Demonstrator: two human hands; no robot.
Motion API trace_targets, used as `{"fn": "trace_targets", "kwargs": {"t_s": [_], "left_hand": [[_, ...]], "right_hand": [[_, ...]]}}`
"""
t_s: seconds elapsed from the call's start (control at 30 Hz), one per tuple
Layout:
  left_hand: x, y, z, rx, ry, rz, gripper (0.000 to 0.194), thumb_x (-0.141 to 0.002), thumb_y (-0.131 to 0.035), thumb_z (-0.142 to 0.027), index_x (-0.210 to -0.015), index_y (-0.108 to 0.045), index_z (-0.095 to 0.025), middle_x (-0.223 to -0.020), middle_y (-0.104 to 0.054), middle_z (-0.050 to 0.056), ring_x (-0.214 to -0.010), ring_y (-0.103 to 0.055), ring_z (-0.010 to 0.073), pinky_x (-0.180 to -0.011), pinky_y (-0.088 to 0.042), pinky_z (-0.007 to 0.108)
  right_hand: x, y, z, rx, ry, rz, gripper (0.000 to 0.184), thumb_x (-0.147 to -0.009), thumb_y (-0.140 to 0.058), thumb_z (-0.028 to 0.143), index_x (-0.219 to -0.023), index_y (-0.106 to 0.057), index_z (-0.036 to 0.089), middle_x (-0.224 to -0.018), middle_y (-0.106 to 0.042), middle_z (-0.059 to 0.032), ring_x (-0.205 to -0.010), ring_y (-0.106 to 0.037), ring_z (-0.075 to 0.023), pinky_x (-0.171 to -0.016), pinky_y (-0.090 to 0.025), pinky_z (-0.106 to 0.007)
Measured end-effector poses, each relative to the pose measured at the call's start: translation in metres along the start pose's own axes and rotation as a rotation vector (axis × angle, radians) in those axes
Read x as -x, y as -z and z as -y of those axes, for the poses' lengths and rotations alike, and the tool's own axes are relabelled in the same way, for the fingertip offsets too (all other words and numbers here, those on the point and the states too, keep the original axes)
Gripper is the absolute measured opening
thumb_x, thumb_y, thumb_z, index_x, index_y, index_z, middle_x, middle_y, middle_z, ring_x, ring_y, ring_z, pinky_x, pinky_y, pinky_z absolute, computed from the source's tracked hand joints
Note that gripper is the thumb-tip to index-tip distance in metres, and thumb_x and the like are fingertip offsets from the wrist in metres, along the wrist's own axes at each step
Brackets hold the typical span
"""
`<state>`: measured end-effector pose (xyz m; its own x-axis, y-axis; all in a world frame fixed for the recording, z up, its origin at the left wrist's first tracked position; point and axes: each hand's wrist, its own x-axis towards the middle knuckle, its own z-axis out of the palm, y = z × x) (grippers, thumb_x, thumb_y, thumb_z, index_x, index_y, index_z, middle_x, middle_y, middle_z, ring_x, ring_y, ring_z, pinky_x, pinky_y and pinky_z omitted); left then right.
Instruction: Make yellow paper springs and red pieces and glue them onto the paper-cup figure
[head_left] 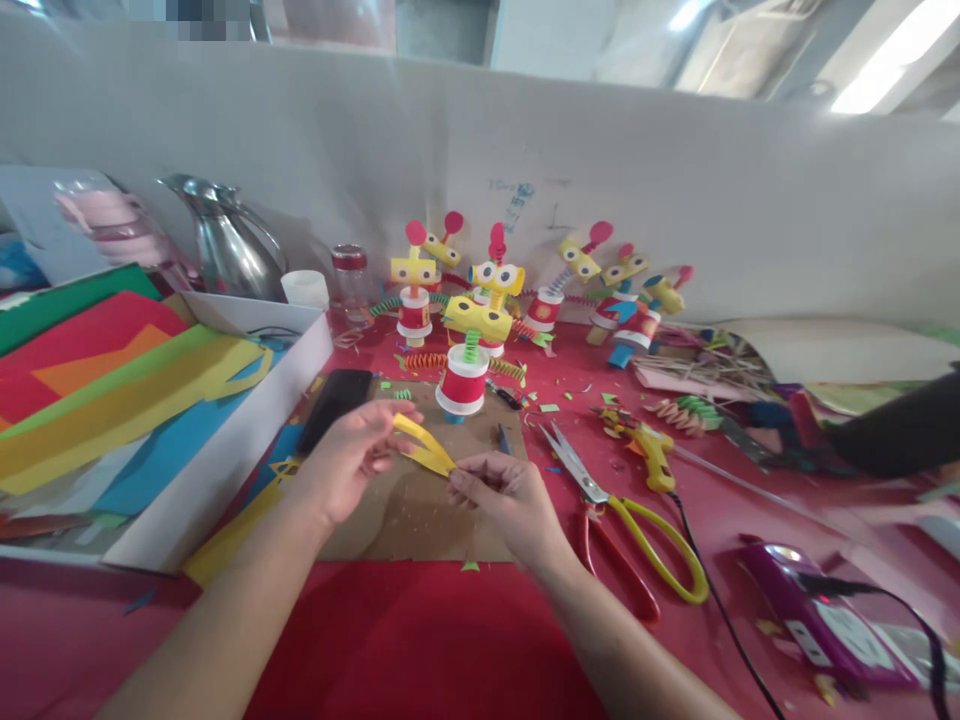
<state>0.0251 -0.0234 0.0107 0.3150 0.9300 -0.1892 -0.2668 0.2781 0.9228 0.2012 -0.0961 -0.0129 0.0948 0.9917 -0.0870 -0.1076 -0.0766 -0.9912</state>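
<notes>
Between my two hands, a narrow yellow paper strip point(427, 450) is held over the brown cardboard mat point(420, 520). My left hand point(356, 450) pinches its upper left end, and my right hand point(506, 495) grips the lower right end between thumb and fingers. The strip looks doubled, with a slit-like gap along it. Just beyond my hands stands a paper-cup figure point(463, 380) with a red-and-white body, folded paper arms, a green spring neck and a yellow head. To the right of my right hand lie large scissors point(592, 490), blades parted, with one red and one yellow handle.
Several similar cup figures point(414, 312) stand along the back wall. At left is a white box point(157, 520) of coloured paper sheets, near a black phone point(337, 395). A yellow glue gun point(652, 455) with its cord and a purple device point(825, 620) lie at right. Paper scraps dot the red table.
</notes>
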Motion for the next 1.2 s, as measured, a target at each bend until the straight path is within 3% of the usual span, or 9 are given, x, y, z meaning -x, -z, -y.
{"fn": "trace_targets", "kwargs": {"t_s": [0.13,0.23,0.33,0.4,0.53,0.8,1.0,1.07,1.2], "left_hand": [[0.006,-0.009,0.009,-0.076,0.096,0.284,0.073,-0.050,-0.085,-0.051,-0.112,-0.065,-0.020,-0.116,-0.062,0.010,-0.086,-0.062,0.0169,-0.065,-0.040,0.024],[0.007,-0.007,0.013,-0.056,0.070,0.362,0.088,-0.042,-0.085,-0.062,-0.118,-0.062,-0.023,-0.120,-0.060,0.010,-0.097,-0.059,0.0220,-0.077,-0.044,0.030],[0.006,-0.005,0.016,-0.036,0.057,0.429,0.088,-0.041,-0.082,-0.066,-0.115,-0.065,-0.023,-0.115,-0.063,0.010,-0.101,-0.058,0.0251,-0.080,-0.045,0.033],[0.005,-0.007,0.017,-0.090,0.053,0.379,0.073,-0.045,-0.084,-0.061,-0.104,-0.070,-0.020,-0.102,-0.068,0.009,-0.095,-0.060,0.0239,-0.080,-0.045,0.033],[0.006,-0.016,0.016,-0.338,-0.031,0.058,0.029,-0.065,-0.079,-0.044,-0.069,-0.073,-0.016,-0.072,-0.070,0.006,-0.076,-0.060,0.0173,-0.078,-0.042,0.030],[0.007,-0.017,0.008,-0.280,-0.210,-0.224,0.018,-0.065,-0.079,-0.035,-0.062,-0.073,-0.018,-0.065,-0.068,0.001,-0.071,-0.056,0.0144,-0.072,-0.041,0.026],[-0.007,0.007,-0.001,0.017,-0.385,-0.410,0.016,-0.059,-0.081,-0.030,-0.060,-0.071,-0.018,-0.062,-0.064,0.000,-0.064,-0.056,0.0119,-0.065,-0.042,0.025],[-0.009,0.014,-0.007,0.057,-0.389,-0.413,0.018,-0.056,-0.083,-0.029,-0.057,-0.068,-0.018,-0.062,-0.063,0.000,-0.063,-0.056,0.0121,-0.064,-0.042,0.025],[-0.003,0.008,-0.005,-0.152,-0.174,-0.187,0.022,-0.060,-0.082,-0.036,-0.061,-0.071,-0.017,-0.061,-0.064,0.002,-0.063,-0.056,0.0142,-0.062,-0.041,0.027]], "right_hand": [[-0.002,0.001,0.000,-0.019,0.025,-0.009,0.020,-0.071,-0.075,0.038,-0.073,-0.073,0.019,-0.062,-0.069,-0.0018,-0.057,-0.062,-0.0135,-0.060,-0.048,-0.027],[-0.002,0.001,0.002,-0.057,0.034,-0.010,0.019,-0.072,-0.075,0.038,-0.074,-0.073,0.019,-0.062,-0.069,-0.0017,-0.057,-0.062,-0.0134,-0.061,-0.049,-0.027],[-0.001,0.001,0.003,-0.100,0.018,-0.008,0.020,-0.071,-0.076,0.037,-0.074,-0.072,0.019,-0.061,-0.069,-0.0017,-0.056,-0.062,-0.0131,-0.061,-0.049,-0.027],[-0.001,0.001,0.002,-0.107,0.014,-0.005,0.020,-0.071,-0.076,0.038,-0.074,-0.073,0.018,-0.061,-0.069,-0.0017,-0.056,-0.062,-0.0129,-0.061,-0.050,-0.027],[-0.002,-0.001,-0.001,-0.054,0.012,0.000,0.023,-0.072,-0.075,0.041,-0.077,-0.073,0.018,-0.067,-0.072,-0.0029,-0.059,-0.065,-0.0138,-0.060,-0.051,-0.027],[-0.001,-0.005,0.000,0.038,0.032,0.027,0.023,-0.075,-0.071,0.042,-0.074,-0.071,0.019,-0.067,-0.072,-0.0025,-0.058,-0.065,-0.0133,-0.057,-0.050,-0.025],[-0.002,0.003,-0.004,0.048,-0.028,0.017,0.025,-0.073,-0.071,0.041,-0.077,-0.069,0.016,-0.066,-0.072,-0.0038,-0.058,-0.066,-0.0140,-0.056,-0.048,-0.025],[-0.002,0.006,-0.001,0.066,-0.003,-0.021,0.025,-0.075,-0.070,0.041,-0.077,-0.068,0.017,-0.068,-0.072,-0.0038,-0.058,-0.065,-0.0136,-0.057,-0.048,-0.025],[0.002,0.005,0.008,0.140,0.145,-0.043,0.027,-0.082,-0.064,0.044,-0.085,-0.068,0.018,-0.080,-0.072,-0.0044,-0.073,-0.067,-0.0154,-0.067,-0.050,-0.026]]}}
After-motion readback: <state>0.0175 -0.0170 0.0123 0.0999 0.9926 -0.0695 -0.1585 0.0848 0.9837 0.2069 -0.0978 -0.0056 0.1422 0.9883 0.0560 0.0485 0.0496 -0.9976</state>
